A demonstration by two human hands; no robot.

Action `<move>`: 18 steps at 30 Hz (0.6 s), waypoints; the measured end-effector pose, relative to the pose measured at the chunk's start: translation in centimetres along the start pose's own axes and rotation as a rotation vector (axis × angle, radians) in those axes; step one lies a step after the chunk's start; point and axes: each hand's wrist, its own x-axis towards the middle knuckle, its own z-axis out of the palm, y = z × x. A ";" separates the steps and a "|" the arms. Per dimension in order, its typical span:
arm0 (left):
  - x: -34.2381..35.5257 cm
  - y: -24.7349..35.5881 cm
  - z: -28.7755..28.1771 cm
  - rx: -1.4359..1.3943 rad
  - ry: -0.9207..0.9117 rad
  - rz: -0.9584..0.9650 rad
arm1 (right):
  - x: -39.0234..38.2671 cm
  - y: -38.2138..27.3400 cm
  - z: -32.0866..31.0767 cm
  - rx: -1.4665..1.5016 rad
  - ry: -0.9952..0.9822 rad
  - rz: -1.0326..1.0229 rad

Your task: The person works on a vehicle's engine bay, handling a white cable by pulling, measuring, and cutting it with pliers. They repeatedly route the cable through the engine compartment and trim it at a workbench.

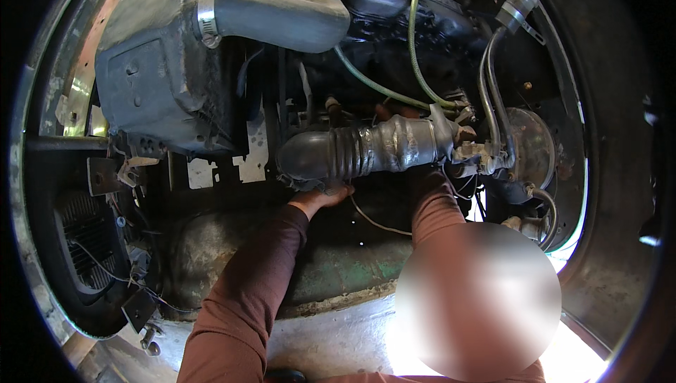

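A dark ribbed hose with silvery, wrinkled wrapping on its right half lies across the middle of an engine bay. My left hand presses against the underside of its bent left end, with the fingers curled up behind it and mostly hidden. From below, my right forearm reaches in under the wrapped right part of the hose. That hand is out of sight behind the hose, so its grip cannot be seen. A thin pale cable hangs between my arms.
A black box housing and a thick grey elbow hose with a metal clamp sit at upper left. Braided hoses run over the engine. At right are a round booster and dark pipes. A worn green panel edge lies below.
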 end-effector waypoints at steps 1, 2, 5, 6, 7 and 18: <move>0.4 -0.6 0.4 0.028 0.055 0.023 | 0.0 0.1 0.3 0.003 -0.008 0.007; 0.7 -1.1 1.0 0.051 0.104 0.044 | -0.1 0.1 0.5 0.009 -0.018 0.013; -0.1 0.2 0.4 0.064 0.133 -0.004 | -0.3 0.1 0.5 0.028 -0.013 0.025; -0.4 0.4 0.1 0.123 0.176 0.045 | -0.4 0.1 0.6 0.036 -0.015 0.031; -0.5 0.4 -0.1 0.182 0.218 0.093 | -0.4 0.0 0.8 0.042 -0.024 0.028; -7.0 6.6 -0.4 0.452 0.020 0.102 | -1.0 -0.1 2.0 0.079 -0.025 0.045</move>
